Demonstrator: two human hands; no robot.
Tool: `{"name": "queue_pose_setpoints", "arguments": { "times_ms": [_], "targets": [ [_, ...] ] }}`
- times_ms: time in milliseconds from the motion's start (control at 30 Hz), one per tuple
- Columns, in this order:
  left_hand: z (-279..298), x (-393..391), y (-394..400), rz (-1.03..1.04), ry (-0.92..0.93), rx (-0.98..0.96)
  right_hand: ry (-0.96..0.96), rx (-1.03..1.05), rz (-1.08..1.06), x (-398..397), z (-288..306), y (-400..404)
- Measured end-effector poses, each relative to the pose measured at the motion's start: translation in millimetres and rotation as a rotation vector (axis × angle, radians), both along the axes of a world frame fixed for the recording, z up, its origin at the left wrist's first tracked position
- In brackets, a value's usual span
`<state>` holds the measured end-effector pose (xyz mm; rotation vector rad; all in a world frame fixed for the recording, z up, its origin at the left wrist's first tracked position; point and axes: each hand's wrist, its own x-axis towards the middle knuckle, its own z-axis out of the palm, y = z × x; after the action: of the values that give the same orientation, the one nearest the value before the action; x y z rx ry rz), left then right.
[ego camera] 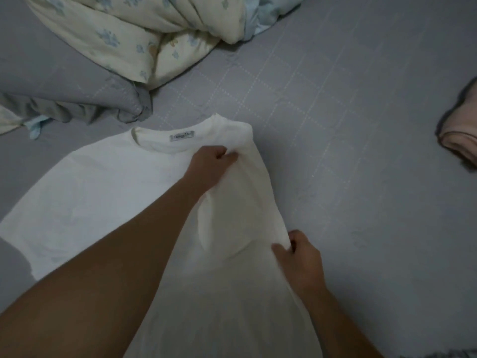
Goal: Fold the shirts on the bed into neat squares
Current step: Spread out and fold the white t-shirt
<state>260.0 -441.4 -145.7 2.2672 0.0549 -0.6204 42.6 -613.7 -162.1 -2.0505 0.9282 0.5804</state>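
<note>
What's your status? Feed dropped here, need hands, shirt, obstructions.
Left hand and right hand both pinch the white shirt, right side lifted. Pink garment apart, far right. Nothing blocking.

You've got 1 white shirt [103, 192] spread out, 1 folded pink garment [462, 140] at the right edge, 1 floral duvet [124, 34], 1 grey pillow [64, 83]. 2 hands in view: left hand [209, 166], right hand [302, 257].

Dim light; grey quilted bedsheet [361, 125], floral duvet [129, 34] bunched at its head.
</note>
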Motion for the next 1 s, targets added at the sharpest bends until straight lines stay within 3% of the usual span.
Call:
{"name": "queue_pose_setpoints", "arguments": {
  "times_ms": [67, 200, 333, 467, 567, 700, 800, 900, 933, 1000],
  "targets": [
    [0, 7, -6, 0.114, 0.022, -0.099, -0.024, -0.026, -0.007, -12, -4, -5],
    [-10, 2, 1, 0.132, 0.003, 0.174, -0.03, -0.047, -0.019, -20, -10, -9],
    [-8, -30, 26, 0.21, 0.109, -0.131, -0.058, -0.049, -0.069, -18, -4, -6],
    [-9, -68, 63, 0.024, 0.252, -0.126, -0.173, 0.084, -0.176, 15, 13, 3],
    [-5, -83, 74, 0.017, 0.424, -0.259, -0.287, 0.076, -0.03, 63, 20, 13],
    [9, -80, 68, 0.237, 0.353, -0.377, -0.53, -0.139, 0.377, 138, 24, 26],
    [12, -83, 70, 0.167, 0.382, -0.361, -0.441, -0.273, 0.643, 183, 19, 27],
    [6, -99, 82, -0.009, 0.411, -0.205, -0.298, -0.328, 0.725, 201, 11, 22],
    [4, -102, 87, 0.012, 0.394, -0.194, -0.296, -0.333, 0.707, 205, 10, 20],
    [4, -104, 97, 0.242, 0.354, -0.28, -0.335, -0.337, 0.615, 210, 8, 16]
  ]
}}
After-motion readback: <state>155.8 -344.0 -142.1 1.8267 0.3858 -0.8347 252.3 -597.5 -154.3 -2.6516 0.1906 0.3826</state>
